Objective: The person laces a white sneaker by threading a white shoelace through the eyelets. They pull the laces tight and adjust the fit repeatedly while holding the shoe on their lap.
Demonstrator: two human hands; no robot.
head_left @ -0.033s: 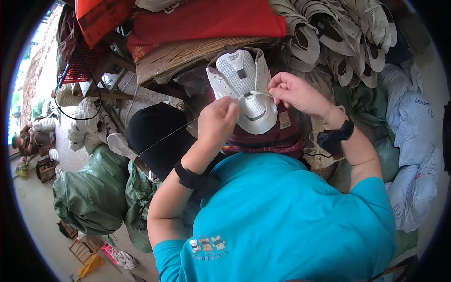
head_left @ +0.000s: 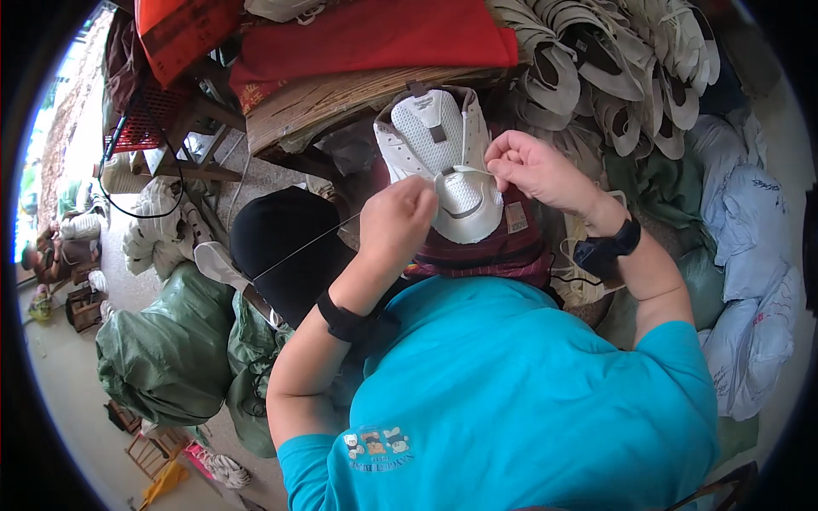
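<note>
A white shoe upper (head_left: pixel 467 226) with mesh panels and a row of eyelets rests on maroon cloth (head_left: pixel 527 258) in my lap, its toe toward me. My left hand (head_left: pixel 396 213) is closed in a pinch at the left side of the toe. A thin thread (head_left: pixel 307 245) stretches from it, down and left across my black-clad leg. On the other side, my right hand (head_left: pixel 537 169) pinches a thin pale strand (head_left: pixel 477 170) that runs to the base of the tongue. The exact fingertip grip of the left hand is hidden.
A wooden bench (head_left: pixel 332 100) with red cloth (head_left: pixel 375 47) stands just beyond the upper. Stacked shoe uppers (head_left: pixel 562 81) hang at the far right. Green sacks (head_left: pixel 166 353) lie at left, pale bags (head_left: pixel 750 221) at right. A loose upper (head_left: pixel 220 262) sits by my left leg.
My left hand has shifted very slightly right, closer over the toe of the upper. The right hand and the upper look nearly unchanged.
</note>
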